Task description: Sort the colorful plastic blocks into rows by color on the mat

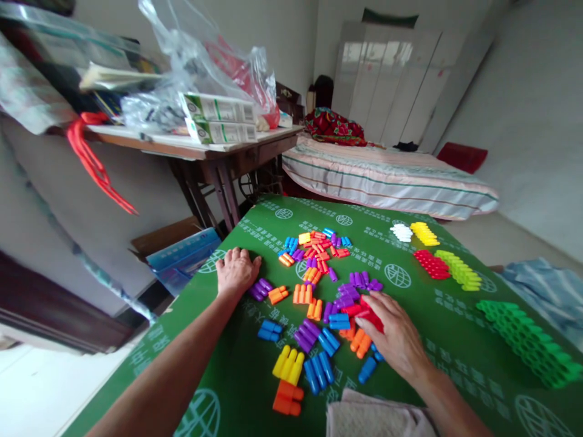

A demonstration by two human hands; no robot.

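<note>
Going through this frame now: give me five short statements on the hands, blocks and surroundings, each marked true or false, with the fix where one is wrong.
1. The left hand is beside some purple blocks. True.
2. The right hand is over the white blocks. False: it is over red blocks in the loose spread, and the white ones lie farther off to the right.
3. A towel lies at the bottom of the view. True.
4. The bed has a plain green cover. False: its cover is pale with stripes.
5. A red cord hangs down at the side table. True.
</note>
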